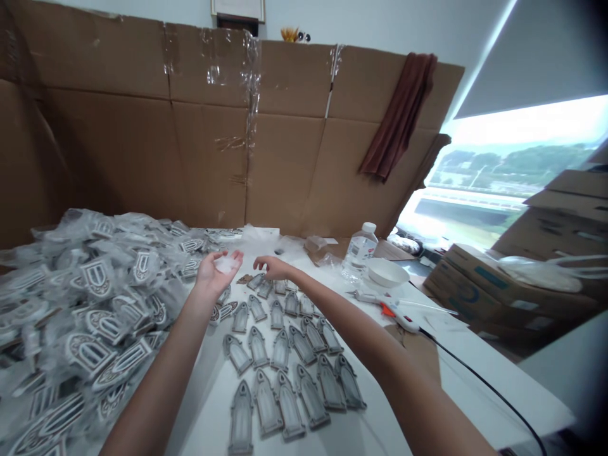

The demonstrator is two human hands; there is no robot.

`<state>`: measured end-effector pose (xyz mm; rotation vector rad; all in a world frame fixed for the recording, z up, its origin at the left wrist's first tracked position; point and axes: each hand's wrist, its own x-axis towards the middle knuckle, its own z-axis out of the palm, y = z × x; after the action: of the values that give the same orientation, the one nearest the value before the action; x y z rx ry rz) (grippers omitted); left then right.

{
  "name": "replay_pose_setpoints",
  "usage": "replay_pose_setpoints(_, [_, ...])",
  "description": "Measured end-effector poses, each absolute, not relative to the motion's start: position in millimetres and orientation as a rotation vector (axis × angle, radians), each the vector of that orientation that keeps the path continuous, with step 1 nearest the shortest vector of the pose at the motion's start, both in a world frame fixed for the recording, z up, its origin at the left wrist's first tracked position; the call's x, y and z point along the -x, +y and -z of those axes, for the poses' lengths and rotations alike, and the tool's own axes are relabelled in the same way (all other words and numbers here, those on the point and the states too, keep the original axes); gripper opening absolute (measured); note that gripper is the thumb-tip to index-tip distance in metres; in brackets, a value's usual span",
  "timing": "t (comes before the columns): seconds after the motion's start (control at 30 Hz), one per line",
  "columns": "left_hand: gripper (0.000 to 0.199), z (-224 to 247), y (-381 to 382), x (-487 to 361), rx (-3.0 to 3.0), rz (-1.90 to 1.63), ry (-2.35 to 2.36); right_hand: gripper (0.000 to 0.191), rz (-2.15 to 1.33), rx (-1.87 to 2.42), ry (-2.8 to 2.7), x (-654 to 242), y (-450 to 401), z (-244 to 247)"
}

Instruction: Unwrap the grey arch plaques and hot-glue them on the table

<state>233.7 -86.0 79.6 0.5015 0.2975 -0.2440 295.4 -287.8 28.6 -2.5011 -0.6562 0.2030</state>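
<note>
Fingers are standing loosely apart on the person's left hand (pixel 216 276), which is facing palm up and cradling a small clump of white, translucent material (pixel 227 263); I cannot tell from here whether it is film or something stiffer. The person's right hand (pixel 277 268) is hanging just beside it, over the far end of the grey, pointed-arch frames with pale middles (pixel 289 405). Its visible fingertips are standing apart, with nothing showing between them; whether they are touching a frame, I cannot tell.

The frames are lying in loose rows on the white table (pixel 344 440), points away from the person. A heap of arched pieces wrapped in clear plastic (pixel 107 326) is crowding the left side.

To my eye, good handling is depending on a level, slightly cupped left palm, since such a light clump could easily slip off. The right fingertips would be doing best coming from above and gripping by the outer edges, sparing the pale middles. That forearm is crossing above the rows, so a raised elbow would be protecting them. The white, orange-triggered tool resembling a glue gun (pixel 407 323) is lying on the right; I would be treating its tip as hot.
</note>
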Motion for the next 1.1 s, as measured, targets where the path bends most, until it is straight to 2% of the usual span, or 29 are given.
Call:
replay_pose_setpoints(0.17, [0.010, -80.3, -88.2, -233.3, -0.505, 0.254, 0.308, 0.027, -0.104, 2.267, -0.605, -276.0, -260.7, -57.7])
replay_pose_setpoints(0.4, [0.009, -72.7, -88.7, -240.5, -0.510, 0.284, 0.240, 0.028, 0.292, 2.170, -0.742, -260.1, -227.8, -63.6])
replay_pose_setpoints(0.67, [0.011, -65.9, -90.4, -242.3, -0.516, 0.265, 0.254, 0.008, 0.240, 2.211, -0.521, -253.0, -222.1, -74.5])
replay_pose_setpoints(0.77, [0.011, -67.8, -88.9, -240.0, -0.502, 0.272, 0.266, 0.015, 0.249, 2.162, -0.378, -258.8, -229.6, -76.1])
replay_pose_setpoints(0.97, [0.011, -76.5, -81.2, -237.8, -0.494, 0.243, 0.287, 0.049, 0.148, 2.083, -0.089, -272.6, -264.7, -57.7])
replay_pose_setpoints(1.03, [0.011, -79.6, -79.7, -237.2, -0.500, 0.233, 0.295, 0.051, 0.039, 2.075, -0.035, -272.9, -275.2, -47.0])
replay_pose_setpoints(1.1, [0.011, -81.8, -79.1, -236.2, -0.505, 0.231, 0.305, 0.044, -0.065, 2.075, 0.022, -271.9, -282.5, -36.1])
